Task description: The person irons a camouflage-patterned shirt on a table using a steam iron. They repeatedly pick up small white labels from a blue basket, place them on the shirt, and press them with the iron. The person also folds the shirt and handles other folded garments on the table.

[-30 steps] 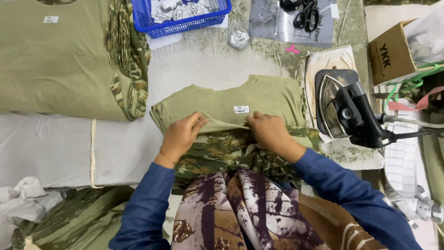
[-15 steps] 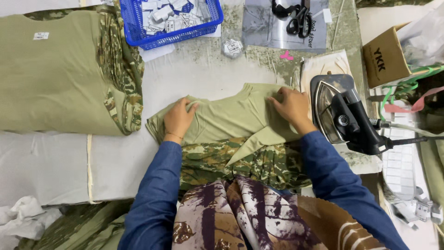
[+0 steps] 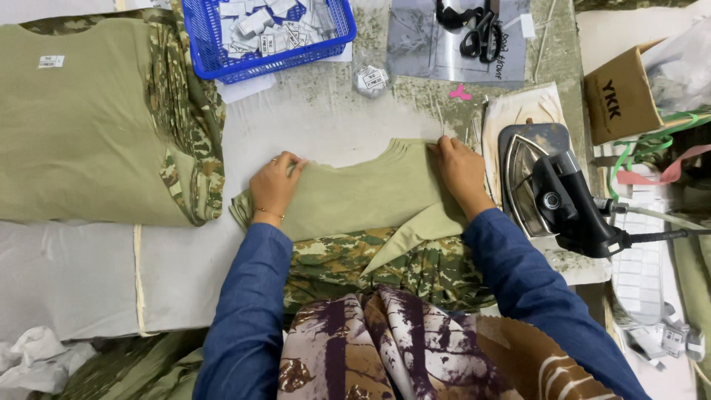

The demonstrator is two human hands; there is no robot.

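An olive-green shirt (image 3: 363, 196) with camouflage sleeves lies flat on the padded white work table (image 3: 311, 126) in front of me. My left hand (image 3: 272, 185) presses down on the shirt's left edge, fingers together and flat. At the right end of the neckline, my right hand (image 3: 459, 174) rests palm down on the fabric, close to the iron. Camouflage cloth (image 3: 392, 270) bunches below the olive panel, near my lap.
A stack of matching folded shirts (image 3: 96, 126) lies at the left. A blue basket (image 3: 266, 33) of small labels stands at the back. A black iron (image 3: 552, 196) rests on its pad at the right, a cardboard box (image 3: 618, 96) behind it. Scissors (image 3: 474, 26) lie at the back.
Both hands have spread apart from the shirt's middle to its left and right edges, and the shirt has shifted up the table and been turned so its white label no longer shows.
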